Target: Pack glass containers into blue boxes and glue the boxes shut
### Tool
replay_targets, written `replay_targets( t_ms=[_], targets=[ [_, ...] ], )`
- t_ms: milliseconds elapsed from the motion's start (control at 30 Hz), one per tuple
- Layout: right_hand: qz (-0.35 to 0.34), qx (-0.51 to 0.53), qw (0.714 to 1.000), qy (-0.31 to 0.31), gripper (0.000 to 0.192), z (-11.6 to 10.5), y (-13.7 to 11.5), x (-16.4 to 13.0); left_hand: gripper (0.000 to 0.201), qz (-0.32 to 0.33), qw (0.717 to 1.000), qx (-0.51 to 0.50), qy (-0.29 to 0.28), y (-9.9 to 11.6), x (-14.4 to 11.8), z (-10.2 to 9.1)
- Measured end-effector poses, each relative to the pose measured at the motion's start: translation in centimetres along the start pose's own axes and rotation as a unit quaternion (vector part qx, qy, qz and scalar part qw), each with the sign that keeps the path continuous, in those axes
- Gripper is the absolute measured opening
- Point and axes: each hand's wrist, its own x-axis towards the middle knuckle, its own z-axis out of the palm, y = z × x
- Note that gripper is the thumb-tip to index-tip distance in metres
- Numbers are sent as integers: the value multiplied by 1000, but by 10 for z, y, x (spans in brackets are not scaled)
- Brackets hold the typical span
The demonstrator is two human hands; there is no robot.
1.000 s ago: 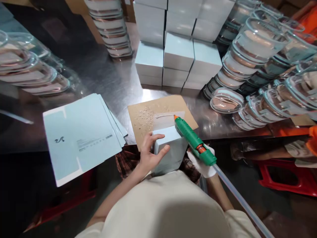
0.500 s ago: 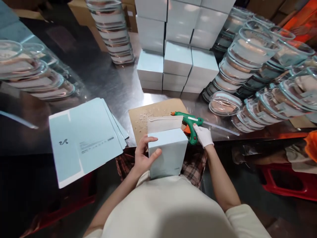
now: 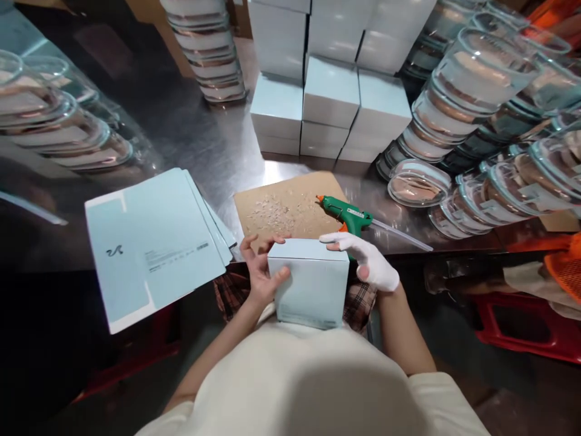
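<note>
A small pale blue cardboard box [image 3: 311, 290] stands upright against my body at the table's front edge, its top flap down. My bare left hand [image 3: 265, 269] grips its left side, thumb on the near face and fingers at the far top edge. My right hand [image 3: 367, 263], in a white glove, is open. Its outstretched fingers touch the box's top right corner while the thumb stays off the box. Just beyond lies a green glue gun [image 3: 347, 212] with an orange nozzle and a clear glue stick, partly hidden by the box and right hand.
Under the glue gun is a brown cardboard sheet [image 3: 258, 212] with glue bits. Flat blue box blanks [image 3: 154, 248] lie left. White boxes [image 3: 331, 91] are stacked behind. Glass containers [image 3: 420, 181] pile up right, with another stack [image 3: 209, 54] at back left. A red stool [image 3: 526, 327] is right.
My right hand has let go of the glue gun, leaving it on the cardboard, and moved left to the box. The raised flap is now folded down.
</note>
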Motion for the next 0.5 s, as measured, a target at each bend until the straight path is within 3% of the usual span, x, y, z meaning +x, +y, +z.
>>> replay_targets(
  t_ms=[167, 333, 400, 500],
  targets=[
    [-102, -180, 977, -58, 32, -1, -16, -3, 37, 11, 999, 13, -37, 3, 3, -5],
    [-106, -185, 973, -88, 25, 0, -17, 5, 35, -8, 998, 1, -65, 9, 5, -1],
    [-78, -172, 981, -43, 34, -2, -11, -2, 33, 2, 998, 4, -67, 12, 9, -2],
    [9, -97, 984, 152, 64, 0, 4, -28, 28, 35, 999, 27, -3, 17, 19, -11]
  ],
)
